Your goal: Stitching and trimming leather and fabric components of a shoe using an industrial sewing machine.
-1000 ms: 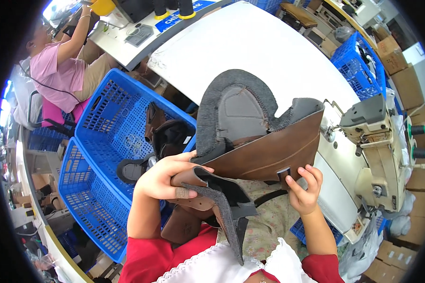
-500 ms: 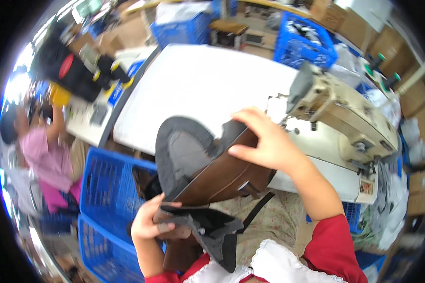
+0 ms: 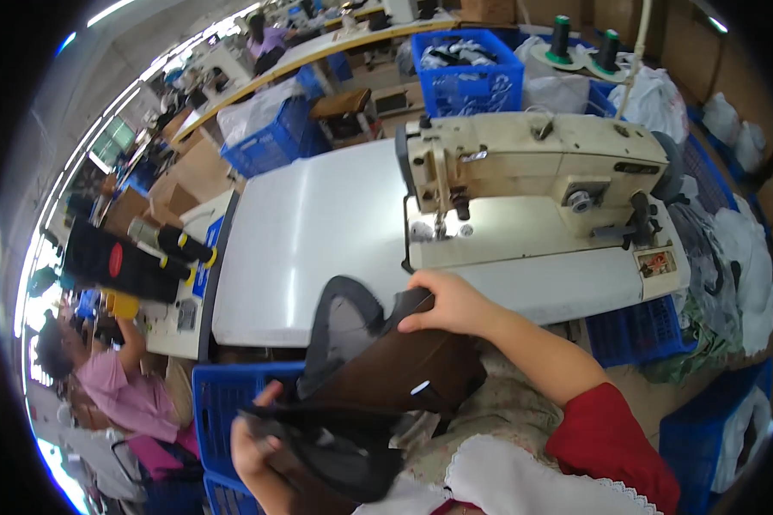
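A brown leather-like piece with a dark lining lies across my lap, perhaps part of a bag; its exact kind is unclear. My right hand is closed on its upper right edge, thumb on the near face. A grey and black padded flap stands up from its far side. My left hand is closed around a black flap at the lower left, blurred by motion. A small white tag shows on the brown face. The piece hides part of my left fingers.
A cream sewing machine stands on a white table ahead. Blue crates sit at lower left, with another blue crate behind the table. A person in pink sits at the left. Grey cloth hangs at the right.
The brown piece has come down and closer to my body, along with both hands. My view has lifted and turned, so the sewing machine shows more fully.
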`<act>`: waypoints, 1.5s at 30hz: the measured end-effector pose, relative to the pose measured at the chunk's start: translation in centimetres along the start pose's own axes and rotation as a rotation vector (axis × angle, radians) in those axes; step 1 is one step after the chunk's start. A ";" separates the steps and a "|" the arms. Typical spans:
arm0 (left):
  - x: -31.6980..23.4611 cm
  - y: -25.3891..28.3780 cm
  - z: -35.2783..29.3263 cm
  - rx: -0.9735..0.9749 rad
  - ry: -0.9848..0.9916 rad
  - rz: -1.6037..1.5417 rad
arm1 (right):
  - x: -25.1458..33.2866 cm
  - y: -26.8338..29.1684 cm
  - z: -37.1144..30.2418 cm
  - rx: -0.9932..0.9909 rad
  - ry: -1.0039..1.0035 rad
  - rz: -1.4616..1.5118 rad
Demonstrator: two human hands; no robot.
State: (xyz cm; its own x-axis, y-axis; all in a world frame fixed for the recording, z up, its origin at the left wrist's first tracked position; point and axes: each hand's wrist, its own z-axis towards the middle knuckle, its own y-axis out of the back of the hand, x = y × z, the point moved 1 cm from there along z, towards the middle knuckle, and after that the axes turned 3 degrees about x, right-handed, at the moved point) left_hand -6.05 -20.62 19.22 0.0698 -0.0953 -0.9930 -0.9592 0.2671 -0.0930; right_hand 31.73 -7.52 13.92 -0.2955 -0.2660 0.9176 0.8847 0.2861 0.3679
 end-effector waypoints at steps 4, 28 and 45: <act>-4.4 2.5 -0.1 -0.596 -0.212 0.074 | -3.2 0.3 -3.7 -0.011 -0.107 0.001; -3.7 3.5 33.7 -0.674 -0.235 1.618 | -6.8 -0.4 -5.6 -0.016 -0.116 0.075; 5.2 -6.5 5.8 -0.576 0.239 0.404 | -1.8 -3.0 -6.9 -0.224 -0.087 0.343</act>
State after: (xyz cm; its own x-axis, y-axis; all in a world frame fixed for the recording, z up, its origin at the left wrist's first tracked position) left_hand 2.14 -17.34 14.24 -0.3177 -0.3201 -0.8925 -0.8937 -0.2134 0.3947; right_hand 32.14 -14.23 10.09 0.0091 -0.1082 0.9941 0.9909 0.1345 0.0056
